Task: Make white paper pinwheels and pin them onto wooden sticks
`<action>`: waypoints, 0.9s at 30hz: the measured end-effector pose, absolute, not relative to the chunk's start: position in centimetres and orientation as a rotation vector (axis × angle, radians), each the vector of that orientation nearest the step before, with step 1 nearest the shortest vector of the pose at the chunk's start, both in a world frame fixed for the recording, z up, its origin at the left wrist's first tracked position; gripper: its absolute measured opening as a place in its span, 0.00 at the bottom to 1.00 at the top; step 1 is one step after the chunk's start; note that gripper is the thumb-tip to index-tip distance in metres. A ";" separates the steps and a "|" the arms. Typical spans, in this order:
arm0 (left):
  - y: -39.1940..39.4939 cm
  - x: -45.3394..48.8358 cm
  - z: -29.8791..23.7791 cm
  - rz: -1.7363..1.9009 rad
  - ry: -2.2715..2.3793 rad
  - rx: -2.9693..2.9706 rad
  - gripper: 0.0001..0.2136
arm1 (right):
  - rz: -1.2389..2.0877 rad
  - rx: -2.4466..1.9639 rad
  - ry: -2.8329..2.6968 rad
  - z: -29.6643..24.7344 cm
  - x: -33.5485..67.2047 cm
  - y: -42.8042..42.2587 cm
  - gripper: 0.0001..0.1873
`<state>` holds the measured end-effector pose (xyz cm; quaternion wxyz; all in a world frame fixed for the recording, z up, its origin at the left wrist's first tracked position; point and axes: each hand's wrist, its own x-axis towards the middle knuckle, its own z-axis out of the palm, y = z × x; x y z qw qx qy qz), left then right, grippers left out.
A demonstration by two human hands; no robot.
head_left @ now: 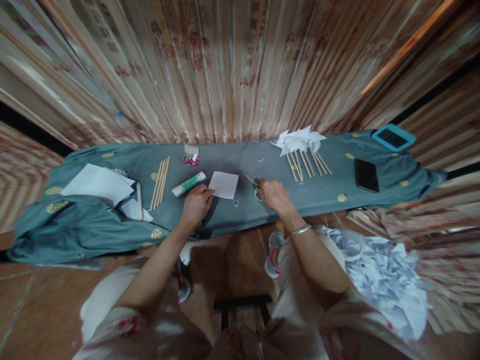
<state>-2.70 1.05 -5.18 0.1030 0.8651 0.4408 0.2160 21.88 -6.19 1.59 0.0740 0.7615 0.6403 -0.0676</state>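
Note:
Between the fingers of my left hand (197, 204) is the left edge of a square of white paper (224, 185), held over the middle of the cloth-covered table. To its right, my right hand (275, 193) grips a pair of scissors (252, 180), whose blades point up and left toward the paper without touching it. A white and green glue stick (189, 183) lies just beyond my left hand. Left of that, several thin wooden sticks (160, 182) lie side by side. White paper pieces on sticks (300, 141) are laid out beyond my right hand.
White paper sheets (98, 184) and a white pen-like stick (140, 201) lie at the left. A small red and white box (191, 155) sits at the back. On the right are a black phone (366, 175) and a blue-framed device (393, 137). A bag of paper scraps (386, 280) stands beside my leg.

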 end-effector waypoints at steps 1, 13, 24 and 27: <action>1.1 -2.6 -5.2 0.623 1.297 2.564 0.13 | -0.210 2.290 1.923 1.5 22.0 -6.2 0.17; -1.5 -0.7 -3.9 0.597 1.065 2.577 0.09 | -0.238 2.389 1.832 1.8 23.3 -6.6 0.19; -2.3 -0.1 -4.9 0.553 1.015 2.538 0.18 | -0.278 2.166 2.520 -0.3 20.0 -6.2 0.23; -2.2 0.0 -5.4 0.487 1.013 2.528 0.20 | -0.269 2.062 2.622 -1.8 18.4 -6.3 0.25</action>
